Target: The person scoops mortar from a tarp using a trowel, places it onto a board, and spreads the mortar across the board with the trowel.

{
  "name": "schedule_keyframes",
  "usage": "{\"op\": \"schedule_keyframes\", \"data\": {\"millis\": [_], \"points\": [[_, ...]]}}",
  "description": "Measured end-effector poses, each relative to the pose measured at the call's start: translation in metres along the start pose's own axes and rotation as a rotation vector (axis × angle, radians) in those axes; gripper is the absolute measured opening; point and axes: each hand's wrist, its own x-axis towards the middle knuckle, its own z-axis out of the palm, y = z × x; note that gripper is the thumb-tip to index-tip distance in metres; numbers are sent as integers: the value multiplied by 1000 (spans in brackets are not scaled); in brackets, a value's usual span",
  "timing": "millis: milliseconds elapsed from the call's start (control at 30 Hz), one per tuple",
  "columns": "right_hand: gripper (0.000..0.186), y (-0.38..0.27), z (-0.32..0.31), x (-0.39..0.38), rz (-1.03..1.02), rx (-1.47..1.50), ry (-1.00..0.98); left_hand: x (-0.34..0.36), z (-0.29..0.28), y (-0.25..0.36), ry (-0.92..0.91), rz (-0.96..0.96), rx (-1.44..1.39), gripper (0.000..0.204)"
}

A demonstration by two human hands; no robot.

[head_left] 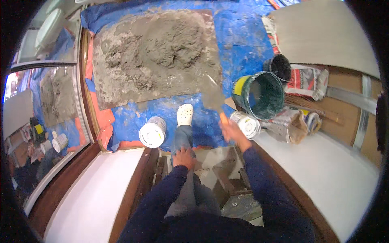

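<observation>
My right hand is closed around the orange handle of a trowel. Its blade points away from me over the near right edge of a mortar-smeared board and looks blurred. A large heap of wet grey mortar spreads across that board, some distance beyond the blade. My left hand rests on my bent knee, fingers laid over the trouser leg, holding nothing. Close to the right hand stands a white tub with a lid. Another white tub is left of my forward foot.
A blue tarp lies under the board. To the right are a dark green bucket, a smaller black bucket, a red and white bag and a crumpled open bag. Glass panes line the left. Dark wooden sills flank me.
</observation>
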Motion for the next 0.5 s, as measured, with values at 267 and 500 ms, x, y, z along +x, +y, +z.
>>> {"op": "schedule_keyframes", "data": {"millis": [267, 500], "points": [[41, -195, -69, 311, -366, -1515, 55, 33, -34, -16, -70, -55, -260, 58], [30, -110, 38, 410, -273, -1164, 210, 34, -59, -53, -76, -190, -351, 53]]}}
